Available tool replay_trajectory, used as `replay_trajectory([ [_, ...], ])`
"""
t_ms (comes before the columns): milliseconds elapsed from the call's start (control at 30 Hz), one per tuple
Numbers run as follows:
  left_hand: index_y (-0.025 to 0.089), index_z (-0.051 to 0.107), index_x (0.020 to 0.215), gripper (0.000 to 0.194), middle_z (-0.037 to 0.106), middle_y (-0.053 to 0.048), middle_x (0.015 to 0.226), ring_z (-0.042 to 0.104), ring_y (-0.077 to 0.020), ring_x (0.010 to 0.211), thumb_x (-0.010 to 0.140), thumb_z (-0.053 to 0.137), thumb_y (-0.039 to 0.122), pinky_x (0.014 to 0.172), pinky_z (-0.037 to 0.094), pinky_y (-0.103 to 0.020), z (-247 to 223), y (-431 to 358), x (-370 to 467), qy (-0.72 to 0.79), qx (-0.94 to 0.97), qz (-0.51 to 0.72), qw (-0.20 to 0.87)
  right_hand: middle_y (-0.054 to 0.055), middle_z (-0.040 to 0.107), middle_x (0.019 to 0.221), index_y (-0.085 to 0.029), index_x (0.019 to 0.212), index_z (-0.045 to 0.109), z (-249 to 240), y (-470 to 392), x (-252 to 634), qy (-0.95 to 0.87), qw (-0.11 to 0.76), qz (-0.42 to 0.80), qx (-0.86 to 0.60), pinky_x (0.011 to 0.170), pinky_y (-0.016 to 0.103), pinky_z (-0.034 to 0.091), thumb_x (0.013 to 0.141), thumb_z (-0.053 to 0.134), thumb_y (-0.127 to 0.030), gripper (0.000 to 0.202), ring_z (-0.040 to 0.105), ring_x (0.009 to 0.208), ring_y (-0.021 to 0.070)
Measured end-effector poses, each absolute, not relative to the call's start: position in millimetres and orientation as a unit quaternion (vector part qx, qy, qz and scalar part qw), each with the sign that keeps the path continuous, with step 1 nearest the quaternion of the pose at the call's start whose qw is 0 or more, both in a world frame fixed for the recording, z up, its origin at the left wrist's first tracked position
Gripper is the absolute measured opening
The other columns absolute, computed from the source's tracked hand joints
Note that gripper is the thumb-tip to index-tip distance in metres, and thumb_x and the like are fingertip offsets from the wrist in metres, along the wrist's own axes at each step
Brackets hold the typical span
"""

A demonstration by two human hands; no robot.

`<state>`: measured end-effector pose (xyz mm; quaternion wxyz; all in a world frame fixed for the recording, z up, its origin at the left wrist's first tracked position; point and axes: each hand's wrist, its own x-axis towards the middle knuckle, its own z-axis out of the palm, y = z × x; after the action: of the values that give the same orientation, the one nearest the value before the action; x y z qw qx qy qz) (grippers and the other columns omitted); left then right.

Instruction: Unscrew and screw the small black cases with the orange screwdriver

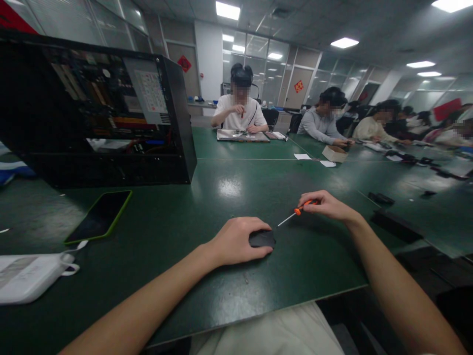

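Note:
My left hand (238,240) is wrapped round a small dark computer mouse (262,238) lying on the green table (229,296). Its thumb and fingers press on the mouse's two sides. To the right, my right hand (327,204) grips the orange and black handle of a screwdriver (287,219). The thin metal shaft slants down to the left, and its tip is close to the front end of the mouse. Whether tip and mouse touch, I cannot tell.
An open black computer case (155,170) stands at the back left. Before it lie a green-edged phone (99,217) and a white power bank (33,276) with a cable. Dark parts (397,224) lie at right. Across the table, a person (240,111) works at a flat panel (244,135).

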<state>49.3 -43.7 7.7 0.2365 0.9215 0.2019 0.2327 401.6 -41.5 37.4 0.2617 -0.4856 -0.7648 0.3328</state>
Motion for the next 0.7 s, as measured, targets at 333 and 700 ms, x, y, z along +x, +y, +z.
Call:
replay_trajectory([
  [333,0.021,0.072,0.122,0.041,0.076,-0.005,0.12,0.072,-0.0242,0.108,0.086,0.076,0.039,0.094,0.052,-0.033,11,-44,50,0.202,0.922,0.227,0.241,0.007,0.075,0.101,-0.017,0.099,0.08,36,-42,395,-0.766,0.236,0.342,-0.49,0.088,0.034,0.047,0.086,0.074,-0.052,0.038,0.066,0.096,0.0233],
  [700,0.019,0.074,0.122,0.044,0.077,-0.007,0.119,0.073,-0.026,0.108,0.084,0.079,0.042,0.096,0.052,-0.035,11,-41,48,0.197,0.924,0.215,0.247,0.006,0.074,0.099,-0.015,0.103,0.079,29,-28,388,-0.769,0.199,0.377,-0.476,0.082,0.031,0.046,0.087,0.073,-0.051,0.04,0.064,0.091,0.0198],
])
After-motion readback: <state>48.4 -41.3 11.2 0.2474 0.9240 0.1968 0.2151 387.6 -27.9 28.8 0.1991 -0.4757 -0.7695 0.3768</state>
